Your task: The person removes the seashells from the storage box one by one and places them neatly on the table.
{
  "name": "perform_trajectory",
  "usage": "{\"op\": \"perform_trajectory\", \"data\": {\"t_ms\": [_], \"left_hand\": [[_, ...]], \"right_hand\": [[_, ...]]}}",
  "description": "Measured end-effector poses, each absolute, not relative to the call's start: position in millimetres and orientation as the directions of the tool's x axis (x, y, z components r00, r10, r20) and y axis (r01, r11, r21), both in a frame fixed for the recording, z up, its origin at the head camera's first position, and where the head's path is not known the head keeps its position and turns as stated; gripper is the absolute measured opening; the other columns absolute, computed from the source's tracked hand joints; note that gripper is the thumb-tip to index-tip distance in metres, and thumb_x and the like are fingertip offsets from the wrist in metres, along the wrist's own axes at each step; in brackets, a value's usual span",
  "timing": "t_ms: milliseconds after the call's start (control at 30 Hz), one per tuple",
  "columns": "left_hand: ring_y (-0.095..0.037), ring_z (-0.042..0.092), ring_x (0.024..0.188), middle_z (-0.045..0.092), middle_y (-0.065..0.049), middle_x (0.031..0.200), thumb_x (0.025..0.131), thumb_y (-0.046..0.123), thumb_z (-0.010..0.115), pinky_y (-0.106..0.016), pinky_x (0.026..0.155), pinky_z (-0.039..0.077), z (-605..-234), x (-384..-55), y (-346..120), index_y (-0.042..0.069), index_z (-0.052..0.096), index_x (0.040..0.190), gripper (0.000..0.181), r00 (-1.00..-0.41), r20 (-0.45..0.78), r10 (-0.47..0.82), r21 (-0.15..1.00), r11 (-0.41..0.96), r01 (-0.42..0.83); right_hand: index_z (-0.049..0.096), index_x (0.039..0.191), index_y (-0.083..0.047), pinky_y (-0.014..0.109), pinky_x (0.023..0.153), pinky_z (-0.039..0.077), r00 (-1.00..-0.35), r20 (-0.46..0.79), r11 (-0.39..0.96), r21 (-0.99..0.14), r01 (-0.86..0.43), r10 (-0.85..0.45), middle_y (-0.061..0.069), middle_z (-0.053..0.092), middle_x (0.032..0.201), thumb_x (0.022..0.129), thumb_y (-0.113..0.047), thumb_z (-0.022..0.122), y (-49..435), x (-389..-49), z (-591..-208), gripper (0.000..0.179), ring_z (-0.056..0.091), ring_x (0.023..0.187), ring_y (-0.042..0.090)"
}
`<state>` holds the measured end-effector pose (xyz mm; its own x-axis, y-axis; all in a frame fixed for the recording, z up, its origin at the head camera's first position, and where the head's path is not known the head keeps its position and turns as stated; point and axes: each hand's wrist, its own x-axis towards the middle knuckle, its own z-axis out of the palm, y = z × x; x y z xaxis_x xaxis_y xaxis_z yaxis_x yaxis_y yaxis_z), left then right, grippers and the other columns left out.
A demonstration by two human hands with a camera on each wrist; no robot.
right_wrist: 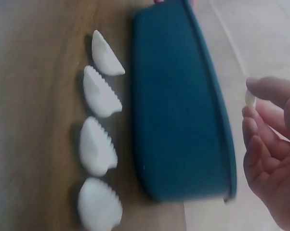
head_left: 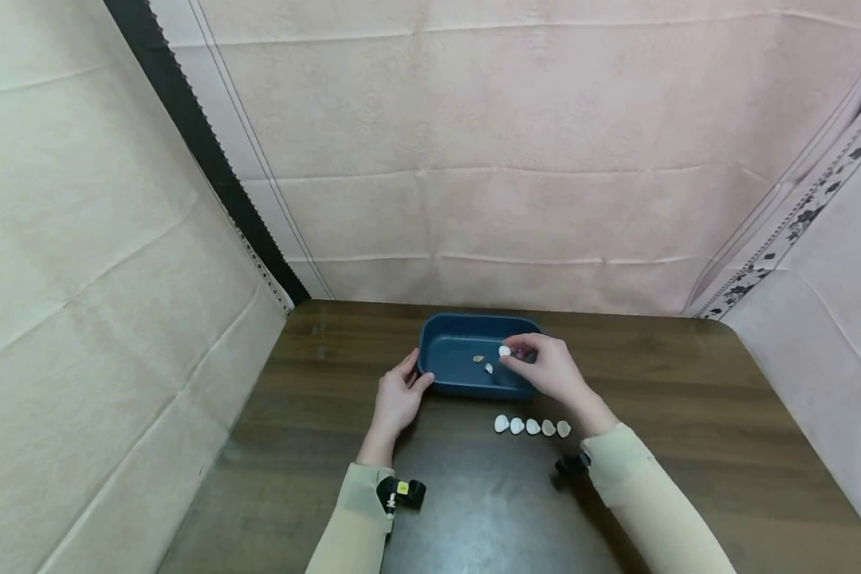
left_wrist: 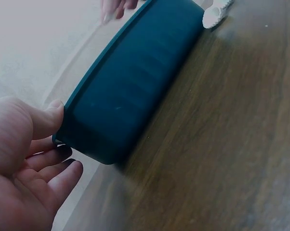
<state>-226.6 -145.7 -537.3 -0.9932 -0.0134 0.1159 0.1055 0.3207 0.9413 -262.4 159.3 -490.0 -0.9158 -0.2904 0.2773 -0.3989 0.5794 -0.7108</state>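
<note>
R hand [head_left: 551,372] pinching shell [head_left: 505,351]; L hand [head_left: 396,401] gripping tray [head_left: 481,391]

Your shell is just above tray's R part, touching only your fingertips. Expect it light, stiff, prob. brittle at edge; hold w/ thumb + fingertip, min. force. Your R forearm angles fwd and inward. Your L thumb + fingers hold tray's L end; tray approx. rigid, may slide.

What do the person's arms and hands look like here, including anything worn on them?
The left hand and right hand are ungloved. The left sleeve and right sleeve are long and pale cream with a greenish tint. Each wrist carries a small black device: the left device has a yellow patch; markings on the right device can't be made out.
</note>
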Motion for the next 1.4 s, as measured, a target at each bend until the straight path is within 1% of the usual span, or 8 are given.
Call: {"op": "perform_trajectory", "data": {"t_ms": [200,400,500,667,800,933,1200,1400], "left_hand": [[-0.031,0.047,0.149,0.047,-0.018,0.163,0.104,0.01,0.072,-0.045,0.113,0.048,-537,-227,-146,0.003,0.05,0.158,0.059,-0.994,0.112,-0.014,0.939,0.33,0.101],[-0.03,0.048,0.148,0.047,-0.017,0.163,0.104,0.011,0.072,-0.043,0.113,0.048,-537,-227,-146,0.003,0.05,0.158,0.059,-0.994,0.105,-0.013,0.943,0.318,0.095],[-0.031,0.049,0.147,0.047,-0.018,0.163,0.104,0.01,0.072,-0.043,0.113,0.048,-537,-228,-145,0.002,0.05,0.158,0.059,-0.994,0.111,-0.014,0.942,0.32,0.101],[-0.029,0.049,0.147,0.047,-0.016,0.163,0.104,0.01,0.073,-0.042,0.113,0.048,-538,-229,-146,0.004,0.05,0.159,0.06,-0.994,0.105,-0.023,0.939,0.331,0.091],[-0.028,0.049,0.147,0.047,-0.015,0.164,0.104,0.011,0.073,-0.042,0.113,0.048,-538,-229,-146,0.005,0.05,0.159,0.06,-0.995,0.096,-0.024,0.94,0.331,0.082],[-0.029,0.048,0.148,0.047,-0.016,0.163,0.104,0.012,0.073,-0.042,0.113,0.048,-539,-229,-145,0.005,0.05,0.159,0.06,-0.995,0.093,-0.028,0.939,0.336,0.079],[-0.029,0.048,0.148,0.047,-0.016,0.163,0.104,0.011,0.073,-0.042,0.113,0.048,-540,-229,-145,0.004,0.05,0.158,0.059,-0.995,0.093,-0.026,0.939,0.335,0.079],[-0.029,0.048,0.148,0.047,-0.017,0.163,0.104,0.011,0.072,-0.043,0.113,0.048,-538,-228,-145,0.004,0.05,0.158,0.059,-0.995,0.093,-0.022,0.941,0.327,0.081]], "right_hand": [[0.08,0.12,-0.018,0.027,0.076,0.059,-0.941,0.245,0.531,-0.779,-0.334,-0.233,-0.001,0.076,0.102,0.097,-0.034,0.083,197,-239,-496,0.029,0.067,0.09,0.02],[0.078,0.125,-0.016,0.025,0.079,0.06,-0.971,0.136,0.562,-0.796,-0.225,-0.196,0.001,0.077,0.107,0.098,-0.039,0.081,237,-219,-508,0.036,0.068,0.093,0.022],[0.078,0.123,-0.014,0.024,0.079,0.06,-0.973,0.097,0.585,-0.785,-0.203,-0.208,0.001,0.077,0.105,0.098,-0.037,0.082,256,-211,-514,0.034,0.069,0.093,0.02],[0.079,0.118,-0.012,0.025,0.078,0.06,-0.97,0.047,0.607,-0.773,-0.186,-0.237,-0.001,0.077,0.1,0.096,-0.031,0.084,277,-198,-521,0.029,0.069,0.089,0.017],[0.08,0.116,-0.014,0.025,0.079,0.059,-0.956,-0.026,0.626,-0.761,-0.171,-0.294,-0.003,0.076,0.098,0.096,-0.03,0.084,284,-193,-525,0.026,0.068,0.088,0.016],[0.08,0.111,-0.012,0.026,0.078,0.06,-0.933,-0.083,0.624,-0.763,-0.167,-0.35,-0.002,0.075,0.096,0.095,-0.027,0.085,285,-193,-527,0.023,0.069,0.088,0.017],[0.078,0.109,-0.01,0.026,0.075,0.058,-0.922,-0.115,0.627,-0.763,-0.157,-0.371,0.0,0.073,0.093,0.094,-0.022,0.085,284,-192,-531,0.02,0.066,0.085,0.02],[0.078,0.106,-0.011,0.026,0.072,0.057,-0.924,-0.114,0.654,-0.738,-0.168,-0.366,-0.002,0.072,0.089,0.092,-0.023,0.087,280,-191,-529,0.02,0.064,0.082,0.019]]}}
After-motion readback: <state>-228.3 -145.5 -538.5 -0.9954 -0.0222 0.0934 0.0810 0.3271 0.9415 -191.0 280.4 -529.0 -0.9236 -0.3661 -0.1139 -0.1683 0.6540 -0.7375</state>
